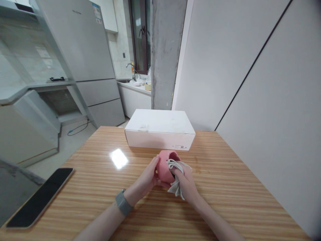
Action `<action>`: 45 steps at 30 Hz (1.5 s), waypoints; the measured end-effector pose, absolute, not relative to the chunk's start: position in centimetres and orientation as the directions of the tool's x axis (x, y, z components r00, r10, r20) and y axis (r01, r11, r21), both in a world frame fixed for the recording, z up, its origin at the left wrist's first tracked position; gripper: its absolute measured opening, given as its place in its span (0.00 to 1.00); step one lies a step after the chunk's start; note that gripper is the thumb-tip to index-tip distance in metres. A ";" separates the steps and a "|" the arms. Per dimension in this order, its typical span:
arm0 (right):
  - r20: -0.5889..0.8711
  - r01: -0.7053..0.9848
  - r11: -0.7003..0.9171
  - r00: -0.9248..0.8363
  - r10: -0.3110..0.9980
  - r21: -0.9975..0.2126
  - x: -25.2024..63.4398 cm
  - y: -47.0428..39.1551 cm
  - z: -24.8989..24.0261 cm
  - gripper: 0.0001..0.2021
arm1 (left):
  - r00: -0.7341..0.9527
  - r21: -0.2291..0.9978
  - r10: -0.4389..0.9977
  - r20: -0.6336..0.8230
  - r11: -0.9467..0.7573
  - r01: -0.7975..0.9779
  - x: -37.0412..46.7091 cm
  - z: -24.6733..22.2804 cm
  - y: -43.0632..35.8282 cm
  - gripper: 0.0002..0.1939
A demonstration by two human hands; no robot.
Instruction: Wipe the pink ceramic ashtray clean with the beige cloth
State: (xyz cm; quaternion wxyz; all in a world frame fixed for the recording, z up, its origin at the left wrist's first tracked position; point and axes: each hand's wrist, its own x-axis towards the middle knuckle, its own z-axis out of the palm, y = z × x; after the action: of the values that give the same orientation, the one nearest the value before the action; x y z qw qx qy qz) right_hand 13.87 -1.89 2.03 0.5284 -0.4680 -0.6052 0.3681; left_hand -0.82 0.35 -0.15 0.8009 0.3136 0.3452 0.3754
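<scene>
A rounded pink container is tilted on its side just above the wooden table, its dark opening facing right. My left hand wraps round its left side and underside. A light grey cloth is bunched in my right hand, whose fingers press it at the container's opening. Part of the cloth hangs down below the hand. The fingertips of my right hand are hidden by the cloth and the rim.
Behind the container, a white closed box stands at the table's far edge. A black flat tray-like object lies at the left edge. A white wall runs along the right. Beyond are a fridge and a sink counter.
</scene>
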 end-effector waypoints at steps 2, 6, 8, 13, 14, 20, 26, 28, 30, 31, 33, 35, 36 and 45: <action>0.332 0.222 0.338 -0.065 0.941 -0.915 14.0 -2.0 2.4 0.13 | 0.552 0.717 0.782 -0.290 0.560 -0.416 -1.1 0.1 0.3 0.32; 0.405 0.298 0.423 -0.125 0.906 -0.855 14.2 -2.3 3.2 0.11 | 0.640 0.675 0.740 -0.206 0.581 -0.455 -1.6 0.6 0.1 0.28; 0.435 0.336 0.465 -0.164 0.885 -0.819 14.2 -2.4 3.5 0.10 | 0.660 0.673 0.732 -0.170 0.576 -0.465 -1.8 0.7 0.0 0.27; 0.456 0.324 0.504 -0.216 0.863 -0.801 14.3 -2.3 3.7 0.09 | 0.656 0.682 0.742 -0.140 0.552 -0.479 -1.9 0.9 -0.2 0.26; 0.459 0.316 0.508 -0.219 0.861 -0.802 14.3 -2.2 3.7 0.09 | 0.646 0.683 0.752 -0.136 0.543 -0.489 -1.9 1.0 -0.3 0.26; 0.468 0.315 0.505 -0.189 0.863 -0.804 14.5 -2.1 3.8 0.12 | 0.550 0.711 0.831 -0.080 0.435 -0.553 -1.3 1.3 -0.9 0.34; 0.449 0.289 0.475 -0.155 0.880 -0.831 14.5 -2.3 4.0 0.10 | 0.432 0.729 0.901 0.049 0.264 -0.632 -0.9 2.4 -1.5 0.46; 0.443 0.279 0.465 -0.140 0.885 -0.840 14.5 -2.4 4.0 0.10 | 0.422 0.737 0.905 0.053 0.250 -0.628 -0.9 2.5 -1.5 0.47; 0.432 0.269 0.448 -0.120 0.894 -0.852 14.4 -2.5 3.9 0.10 | 0.427 0.758 0.903 0.047 0.246 -0.604 -0.9 2.3 -1.4 0.48; 0.421 0.260 0.432 -0.100 0.901 -0.863 14.4 -2.5 3.8 0.11 | 0.429 0.768 0.902 0.040 0.247 -0.591 -1.0 2.1 -1.3 0.48; 0.387 0.228 0.387 -0.046 0.921 -0.893 14.2 -2.6 3.6 0.13 | 0.439 0.776 0.899 0.001 0.276 -0.567 -1.1 1.7 -1.0 0.43; 0.346 0.188 0.340 0.000 0.938 -0.922 14.0 -2.6 3.4 0.15 | 0.483 0.765 0.872 -0.079 0.364 -0.531 -1.2 1.3 -0.7 0.35; 0.327 0.171 0.320 0.009 0.945 -0.932 13.9 -2.6 3.3 0.16 | 0.513 0.757 0.850 -0.121 0.413 -0.507 -1.2 1.2 -0.5 0.33; 0.260 0.115 0.257 0.016 0.965 -0.960 14.0 -2.4 2.7 0.17 | 0.546 0.755 0.818 -0.178 0.469 -0.458 -1.4 0.3 -0.1 0.32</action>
State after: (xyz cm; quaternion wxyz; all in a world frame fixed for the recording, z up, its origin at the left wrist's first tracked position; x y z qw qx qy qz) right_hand 13.98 -2.36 2.75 0.5400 -0.4654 -0.5803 0.3938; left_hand -1.40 -0.12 0.30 0.8135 0.3339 0.2702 0.3921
